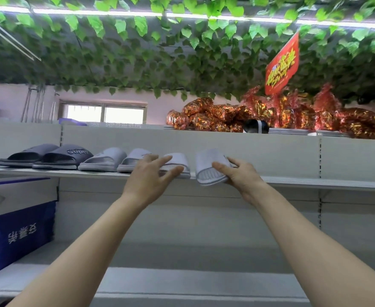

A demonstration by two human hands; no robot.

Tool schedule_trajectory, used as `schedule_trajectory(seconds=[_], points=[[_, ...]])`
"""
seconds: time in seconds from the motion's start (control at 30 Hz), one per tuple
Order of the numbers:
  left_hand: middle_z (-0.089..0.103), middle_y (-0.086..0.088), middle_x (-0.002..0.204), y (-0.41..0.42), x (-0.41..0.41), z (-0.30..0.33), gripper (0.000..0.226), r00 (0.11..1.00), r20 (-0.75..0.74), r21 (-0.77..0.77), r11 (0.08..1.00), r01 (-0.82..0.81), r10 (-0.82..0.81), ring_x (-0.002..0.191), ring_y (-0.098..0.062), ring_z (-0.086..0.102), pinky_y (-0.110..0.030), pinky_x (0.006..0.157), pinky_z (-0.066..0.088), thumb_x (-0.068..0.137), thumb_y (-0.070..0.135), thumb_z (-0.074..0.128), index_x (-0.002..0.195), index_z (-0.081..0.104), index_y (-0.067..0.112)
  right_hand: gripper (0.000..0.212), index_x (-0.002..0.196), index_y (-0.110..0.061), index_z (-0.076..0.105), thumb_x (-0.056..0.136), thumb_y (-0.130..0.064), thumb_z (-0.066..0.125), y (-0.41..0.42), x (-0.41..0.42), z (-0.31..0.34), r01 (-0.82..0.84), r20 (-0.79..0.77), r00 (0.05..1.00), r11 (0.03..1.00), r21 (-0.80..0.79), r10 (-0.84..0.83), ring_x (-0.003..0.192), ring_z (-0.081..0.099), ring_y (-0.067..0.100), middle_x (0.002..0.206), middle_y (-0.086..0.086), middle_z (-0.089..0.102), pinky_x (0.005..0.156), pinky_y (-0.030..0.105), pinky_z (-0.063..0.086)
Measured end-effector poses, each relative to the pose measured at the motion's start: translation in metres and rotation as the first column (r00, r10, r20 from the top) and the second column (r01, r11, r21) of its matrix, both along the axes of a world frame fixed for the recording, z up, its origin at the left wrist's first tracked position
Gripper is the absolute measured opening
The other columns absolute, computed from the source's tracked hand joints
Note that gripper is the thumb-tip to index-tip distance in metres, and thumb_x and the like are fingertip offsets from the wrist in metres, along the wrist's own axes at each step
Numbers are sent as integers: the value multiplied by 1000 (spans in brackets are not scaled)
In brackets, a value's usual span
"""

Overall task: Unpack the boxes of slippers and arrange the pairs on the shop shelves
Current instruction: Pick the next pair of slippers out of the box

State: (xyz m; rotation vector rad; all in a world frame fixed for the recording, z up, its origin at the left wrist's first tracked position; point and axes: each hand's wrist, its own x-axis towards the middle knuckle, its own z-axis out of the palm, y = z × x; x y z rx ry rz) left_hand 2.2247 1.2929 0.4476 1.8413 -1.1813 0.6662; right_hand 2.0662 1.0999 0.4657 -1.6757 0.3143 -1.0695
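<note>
1. Head view: white shelf (293,182) runs across mid-frame; a row of slippers sits on it from 9 o'clock toward centre.
2. Dark pair (47,156) at the far left end, one strap marked "super"; grey pair (115,160) just beside it on the right.
3. Left hand (151,178), fingers spread and relaxed, rests its fingertips on a pale slipper (177,165) lying flat on the shelf (not grasping it).
4. Right hand (239,176) grips a second pale slipper (211,168), thumb across the strap, fingers behind; slipper tilted, ribbed sole facing the camera, at the shelf's front edge.
5. Blue box (16,227) at 8 o'clock, on the lower shelf.
6. Foil-wrapped bundles (282,116) at 1 o'clock on the top ledge; red sign (282,65) above, among hanging leaves.
</note>
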Motion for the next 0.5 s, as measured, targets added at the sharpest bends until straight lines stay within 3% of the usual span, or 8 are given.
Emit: schedule_trajectory(seconds=[0.07,0.13,0.23,0.37,0.5], points=[[42,-8,152,-2,-1,-3,84,1000,14,16,1000,12,-12,143,-23,34,-40,114,32,77,79,38,144,51,30,43,112,-15,71,81,-42,81,-6,7,11,128,-181,971,979,-161,-157,108,68,27,110,7,72,92,40,58],[41,-6,153,-6,-2,-6,89,1000,12,20,1000,12,-13,144,-22,33,-40,114,31,74,82,34,145,49,31,54,118,-14,71,82,-54,76,-13,10,18,254,-267,901,914,-316,-342,115,63,24,122,6,69,102,40,51],[41,-4,153,-14,-1,-9,88,1000,16,34,999,16,-17,143,-20,34,-39,114,32,76,81,36,147,47,30,69,138,-11,60,90,-61,62,-6,7,19,347,-214,850,818,-460,-481,128,56,25,140,7,60,109,37,43],[42,-6,153,-30,10,-8,76,998,64,58,998,3,-6,142,-24,35,-38,113,31,88,70,45,149,45,25,69,139,-21,59,89,-69,53,13,15,-5,355,-56,851,651,-671,-522,130,52,22,141,3,58,105,37,43],[40,-9,155,-50,23,-5,69,989,144,136,989,-50,30,142,-28,36,-39,112,31,97,58,43,151,39,16,87,140,-27,55,79,-86,38,9,30,-18,328,-75,789,522,-787,-609,132,46,21,141,-1,55,101,39,45]])
